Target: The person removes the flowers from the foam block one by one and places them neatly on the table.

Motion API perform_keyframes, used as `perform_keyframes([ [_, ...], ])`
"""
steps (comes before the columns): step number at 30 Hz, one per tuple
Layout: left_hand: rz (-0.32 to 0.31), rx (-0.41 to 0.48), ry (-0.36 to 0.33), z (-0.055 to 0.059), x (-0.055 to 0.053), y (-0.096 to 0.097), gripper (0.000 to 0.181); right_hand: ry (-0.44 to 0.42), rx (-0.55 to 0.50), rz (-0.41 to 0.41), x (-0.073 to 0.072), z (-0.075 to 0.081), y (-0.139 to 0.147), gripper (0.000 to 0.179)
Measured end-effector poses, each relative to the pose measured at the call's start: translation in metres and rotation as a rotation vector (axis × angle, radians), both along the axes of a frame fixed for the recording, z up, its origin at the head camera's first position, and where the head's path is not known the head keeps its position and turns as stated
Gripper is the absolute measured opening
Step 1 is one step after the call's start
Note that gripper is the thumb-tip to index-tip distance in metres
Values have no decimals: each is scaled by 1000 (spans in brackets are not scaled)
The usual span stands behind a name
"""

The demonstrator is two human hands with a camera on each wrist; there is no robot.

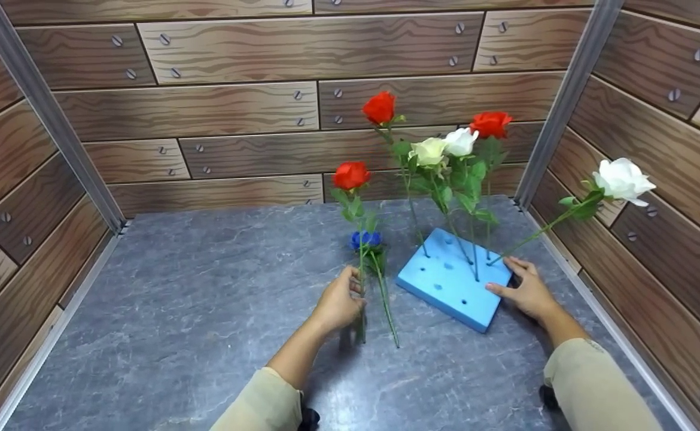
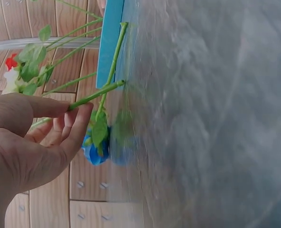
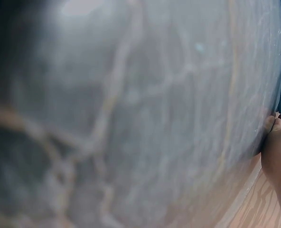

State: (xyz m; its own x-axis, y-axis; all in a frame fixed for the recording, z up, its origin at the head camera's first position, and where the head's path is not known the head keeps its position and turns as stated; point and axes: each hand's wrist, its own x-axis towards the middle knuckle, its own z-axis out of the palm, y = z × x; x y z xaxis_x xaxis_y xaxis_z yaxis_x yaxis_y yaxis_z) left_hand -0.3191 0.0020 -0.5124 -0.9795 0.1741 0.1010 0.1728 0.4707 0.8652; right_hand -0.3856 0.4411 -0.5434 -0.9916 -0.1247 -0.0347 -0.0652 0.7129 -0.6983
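My left hand (image 1: pixel 339 301) pinches the green stem of a red rose (image 1: pixel 351 175), its bloom up and away from me. In the left wrist view the stem (image 2: pixel 90 98) runs between thumb and fingertips, its cut end near the tabletop. A blue rose (image 1: pixel 367 239) lies on the table just right of that stem. My right hand (image 1: pixel 528 291) grips the right edge of a light blue block (image 1: pixel 428 293), thumb on top and fingers along the far side. The block has several holes, and several red, white and cream roses (image 1: pixel 428 151) stand in it.
A white rose (image 1: pixel 623 181) leans out of the block towards the right wall. Wood-patterned panels (image 1: pixel 230 114) enclose the grey marbled table (image 1: pixel 206 299) at the back and both sides. Metal strips (image 1: pixel 57 120) run along the corners.
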Motion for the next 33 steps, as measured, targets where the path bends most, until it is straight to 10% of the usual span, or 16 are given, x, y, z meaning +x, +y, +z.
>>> perform_keyframes([
  [33,-35,3,-282,-10,3,-20,35,-9,-20,0,0,0,1,104],
])
